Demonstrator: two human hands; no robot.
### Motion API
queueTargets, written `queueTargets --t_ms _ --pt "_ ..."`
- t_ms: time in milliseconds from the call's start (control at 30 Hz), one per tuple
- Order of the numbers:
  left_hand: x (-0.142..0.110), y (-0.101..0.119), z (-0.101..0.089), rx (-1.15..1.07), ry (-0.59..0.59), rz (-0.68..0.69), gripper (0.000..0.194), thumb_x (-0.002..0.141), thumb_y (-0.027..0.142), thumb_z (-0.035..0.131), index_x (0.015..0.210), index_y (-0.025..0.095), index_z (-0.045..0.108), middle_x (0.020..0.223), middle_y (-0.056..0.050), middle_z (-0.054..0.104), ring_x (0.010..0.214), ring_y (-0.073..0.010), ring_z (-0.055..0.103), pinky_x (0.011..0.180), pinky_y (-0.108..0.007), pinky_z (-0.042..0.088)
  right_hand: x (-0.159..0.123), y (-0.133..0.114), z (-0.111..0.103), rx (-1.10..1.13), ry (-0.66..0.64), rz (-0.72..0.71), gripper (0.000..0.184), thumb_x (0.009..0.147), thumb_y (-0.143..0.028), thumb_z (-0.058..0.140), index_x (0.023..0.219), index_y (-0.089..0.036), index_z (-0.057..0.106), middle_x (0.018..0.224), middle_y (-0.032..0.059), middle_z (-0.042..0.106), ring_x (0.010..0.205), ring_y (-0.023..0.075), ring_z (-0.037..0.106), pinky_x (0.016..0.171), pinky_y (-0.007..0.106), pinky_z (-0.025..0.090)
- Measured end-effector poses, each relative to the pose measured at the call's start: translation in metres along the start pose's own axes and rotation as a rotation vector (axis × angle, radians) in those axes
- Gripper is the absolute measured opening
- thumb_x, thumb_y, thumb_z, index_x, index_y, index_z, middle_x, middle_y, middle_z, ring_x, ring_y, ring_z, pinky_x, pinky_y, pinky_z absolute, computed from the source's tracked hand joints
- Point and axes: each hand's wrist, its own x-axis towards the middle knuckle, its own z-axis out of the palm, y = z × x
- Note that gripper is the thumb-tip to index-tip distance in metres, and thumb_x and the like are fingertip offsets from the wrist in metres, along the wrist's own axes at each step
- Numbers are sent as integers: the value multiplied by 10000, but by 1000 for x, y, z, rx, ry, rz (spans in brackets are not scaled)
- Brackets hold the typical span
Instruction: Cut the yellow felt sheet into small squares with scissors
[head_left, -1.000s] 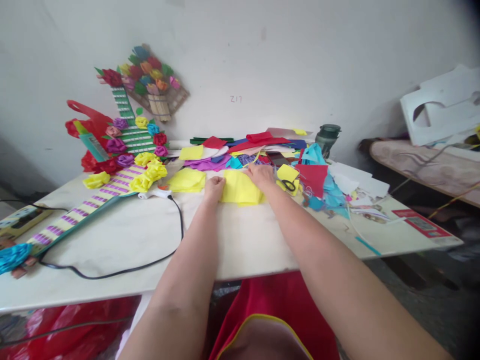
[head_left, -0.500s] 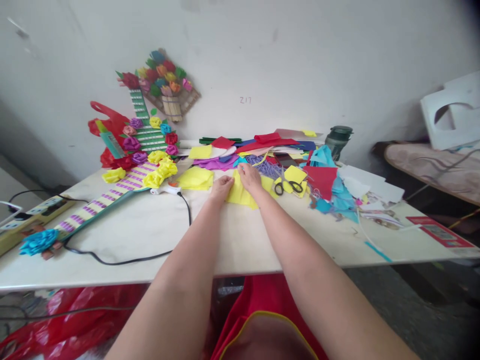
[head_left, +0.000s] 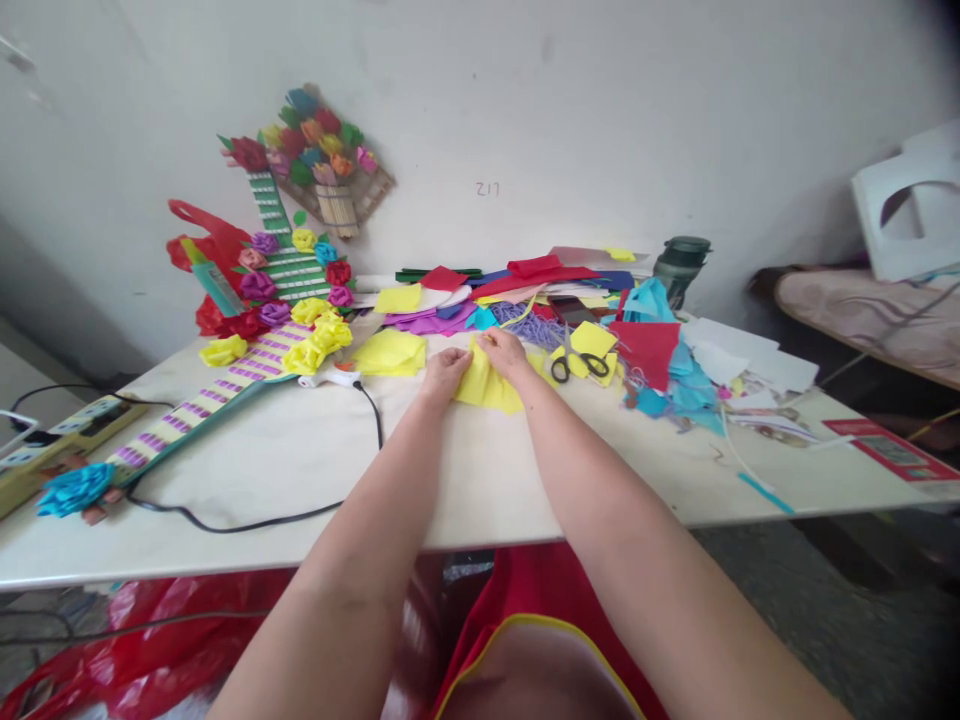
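Observation:
A sheet of yellow crepe paper is held between my two hands over the middle of the table. My left hand pinches its left edge, fingers closed. At its upper right, my right hand grips the paper with thumb and fingers pressed together. The sheet hangs in creases below the fingers, and its lower edge flares to the right. Just right of my right hand, scissors with black handles lie on small yellow paper pieces. More folded yellow paper lies left of my left hand.
A white glue gun with a black cord lies at left, beside a decorated guitar-shaped piece bearing paper flowers. Coloured paper piles line the wall. A dark bottle stands behind blue and red scraps. A power strip sits far left.
The yellow paper has become more gathered and creased between my hands. My right hand has turned slightly and closed on its upper edge. The view has shifted a little.

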Motion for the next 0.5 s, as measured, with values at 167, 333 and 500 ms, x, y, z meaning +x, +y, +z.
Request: queueTargets --t_ms 167,333,500 --pt "4 -5 0 45 -6 3 237 671 398 605 703 168 557 592 22 551 520 -95 468 509 -214 367 3 3 1 -1 46 -29 265 843 -323 398 780 -182 614 722 5 594 684 143 479 633 236 327" --pt "6 -7 -3 -7 -28 23 271 688 428 590 659 164 536 555 16 528 508 -100 465 501 -221 355 2 2 0 -56 62 -42 298 868 -325 370 806 -180 622 751 28 610 703 155 504 644 242 336" --pt "9 -7 -8 -128 -33 -38 358 701 506 558 643 153 550 499 12 480 465 -100 448 487 -233 345 0 -2 -3 -80 60 -31 318 884 -353 357 845 -192 629 763 24 621 708 158 516 632 243 330"
